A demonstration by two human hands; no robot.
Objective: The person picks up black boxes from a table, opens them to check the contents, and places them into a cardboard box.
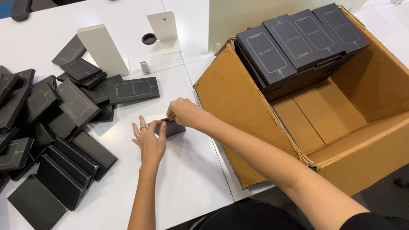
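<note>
Seen from above: a small black box lies on the white table, just left of the large cardboard carton. The right hand is closed on the box's upper edge, pinching it from above; the left hand, fingers spread and holding nothing, rests flat against its near-left side. The box's long axis runs roughly left to right, between the two hands. A heap of loose black boxes lies well to the left; stacked black boxes fill the carton's far end.
</note>
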